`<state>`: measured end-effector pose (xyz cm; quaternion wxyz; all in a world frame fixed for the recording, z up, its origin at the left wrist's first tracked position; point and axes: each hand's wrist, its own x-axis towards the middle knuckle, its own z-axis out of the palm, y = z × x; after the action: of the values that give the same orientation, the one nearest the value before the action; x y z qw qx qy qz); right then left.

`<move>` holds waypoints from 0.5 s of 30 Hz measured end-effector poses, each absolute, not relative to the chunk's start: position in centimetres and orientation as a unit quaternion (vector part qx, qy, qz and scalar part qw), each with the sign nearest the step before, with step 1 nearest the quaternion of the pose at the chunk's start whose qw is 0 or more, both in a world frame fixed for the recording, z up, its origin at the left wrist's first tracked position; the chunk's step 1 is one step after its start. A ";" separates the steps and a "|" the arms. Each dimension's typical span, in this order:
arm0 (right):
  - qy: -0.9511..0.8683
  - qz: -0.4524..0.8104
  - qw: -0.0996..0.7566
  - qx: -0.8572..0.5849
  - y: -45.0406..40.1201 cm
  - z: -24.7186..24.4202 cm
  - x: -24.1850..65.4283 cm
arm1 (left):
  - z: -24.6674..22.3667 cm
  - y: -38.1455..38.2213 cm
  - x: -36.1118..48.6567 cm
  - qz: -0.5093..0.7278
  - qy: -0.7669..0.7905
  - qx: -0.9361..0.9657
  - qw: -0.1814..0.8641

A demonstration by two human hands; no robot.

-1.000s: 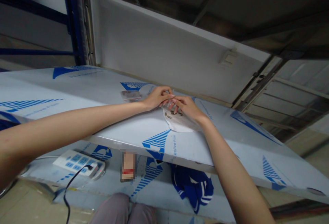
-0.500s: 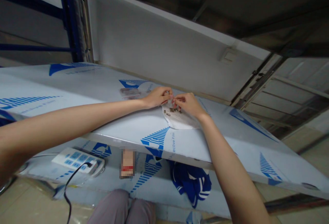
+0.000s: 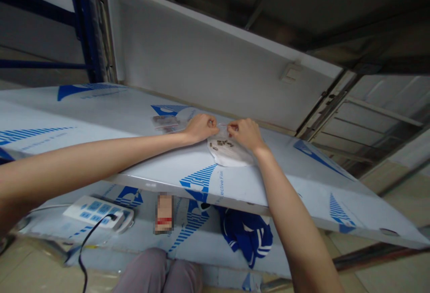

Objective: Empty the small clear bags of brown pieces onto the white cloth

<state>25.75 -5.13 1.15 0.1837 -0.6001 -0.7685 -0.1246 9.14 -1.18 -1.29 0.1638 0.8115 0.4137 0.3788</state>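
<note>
Clear bag (image 3: 222, 129) sits, in the head view, between the two hands over the bench (image 3: 322, 176), beside or partly over a white sheet (image 3: 231, 158) where small dark pieces (image 3: 224, 143) show; whether they lie inside the bag cannot be told. The right hand (image 3: 247, 132) pinches its reddish upper edge, while the left hand (image 3: 199, 128) is curled narrow opposite, its grip unclear, an arrangement that probably keeps the thin film spread.

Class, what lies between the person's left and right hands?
In the head view, clear plastic lies between the left hand and the right hand; nearer the camera, small dark pieces show against a white sheet.
</note>
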 end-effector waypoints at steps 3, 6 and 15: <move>-0.767 -0.092 0.198 -0.603 -5.1 1.2 26.5 | -1.2 -1.5 9.1 0.364 0.417 0.815 0.169; -0.791 -0.058 0.222 -0.567 -5.1 1.0 26.4 | -1.1 -1.6 9.0 0.354 0.393 0.828 0.186; -0.766 0.095 0.352 -0.530 -2.8 -0.4 26.9 | -1.6 -0.8 8.9 0.298 0.300 0.865 0.272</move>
<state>26.86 -2.75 -0.41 0.3519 -0.5299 -0.7657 0.0953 8.87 -0.85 -1.58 0.2716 0.8646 0.2999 0.2980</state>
